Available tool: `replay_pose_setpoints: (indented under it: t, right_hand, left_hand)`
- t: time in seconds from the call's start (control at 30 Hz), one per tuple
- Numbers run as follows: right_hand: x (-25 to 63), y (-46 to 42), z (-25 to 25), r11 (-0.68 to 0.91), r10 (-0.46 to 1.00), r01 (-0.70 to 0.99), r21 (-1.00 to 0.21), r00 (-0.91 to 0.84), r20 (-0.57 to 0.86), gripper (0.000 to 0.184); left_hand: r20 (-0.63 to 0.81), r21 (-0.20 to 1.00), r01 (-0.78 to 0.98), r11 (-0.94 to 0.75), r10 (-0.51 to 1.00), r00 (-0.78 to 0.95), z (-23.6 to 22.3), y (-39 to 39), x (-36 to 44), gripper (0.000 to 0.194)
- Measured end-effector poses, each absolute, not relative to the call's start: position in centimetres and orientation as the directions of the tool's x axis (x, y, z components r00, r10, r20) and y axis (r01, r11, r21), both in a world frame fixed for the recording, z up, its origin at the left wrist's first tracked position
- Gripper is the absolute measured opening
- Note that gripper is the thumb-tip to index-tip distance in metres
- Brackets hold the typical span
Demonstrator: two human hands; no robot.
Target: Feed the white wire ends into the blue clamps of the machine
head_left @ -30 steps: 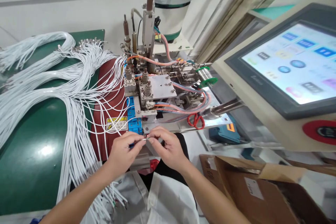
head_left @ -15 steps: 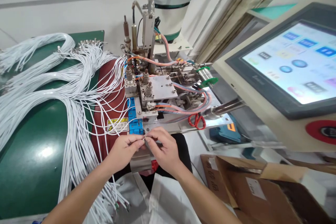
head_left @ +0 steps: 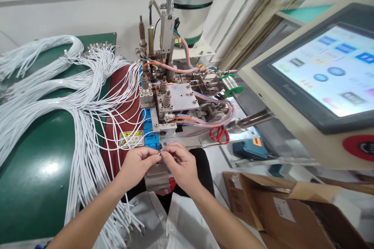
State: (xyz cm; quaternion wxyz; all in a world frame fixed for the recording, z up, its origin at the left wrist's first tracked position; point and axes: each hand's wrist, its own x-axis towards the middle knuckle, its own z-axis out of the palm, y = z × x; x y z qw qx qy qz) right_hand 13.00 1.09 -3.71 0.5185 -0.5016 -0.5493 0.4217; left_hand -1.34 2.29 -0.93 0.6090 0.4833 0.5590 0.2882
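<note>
My left hand (head_left: 139,165) and my right hand (head_left: 183,165) meet in front of the machine's near edge, both closed in a pinch. Between their fingertips is a small pale tip, which looks like the end of a white cable; the fingers cover most of it. Just beyond them lies a row of blue holders (head_left: 151,140), with thin white cables running to it from the left. A large bundle of white cables (head_left: 78,132) spreads over the green table (head_left: 37,198) and the dark red mat (head_left: 117,85).
Behind the hands stands a machine with a metal plate (head_left: 182,97), hoses and a wire spool (head_left: 230,84). Red-handled scissors (head_left: 219,135) lie on its base. A touchscreen panel (head_left: 330,70) juts in at right, above an open cardboard box (head_left: 289,210).
Both hands stay pinched together at nearly the same spot, with only slight finger movement. The view has shifted a little; the cables and machine look unchanged.
</note>
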Motion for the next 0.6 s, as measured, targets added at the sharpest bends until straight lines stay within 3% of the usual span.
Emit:
replay_pose_setpoints:
  t: [0.13, 0.3, 0.6]
  right_hand:
    - [12.80, 1.11, -3.45, 0.141, 0.988, 0.159, -0.977, 0.047, 0.150, 0.010]
    - [12.27, 0.89, -3.59, 0.114, 0.983, 0.173, -0.978, 0.121, 0.136, 0.013]
    - [12.33, 0.95, -3.77, 0.091, 0.987, 0.062, -0.994, 0.127, 0.098, 0.007]
  left_hand:
    - [-0.367, 0.917, 0.256, 0.305, 0.898, 0.243, -0.92, 2.16, -1.40, 0.015]
    - [-0.328, 0.935, 0.199, 0.295, 0.930, 0.166, -0.80, 1.78, -0.95, 0.017]
    - [-0.338, 0.937, 0.151, 0.315, 0.926, 0.167, -0.79, 1.72, -0.53, 0.015]
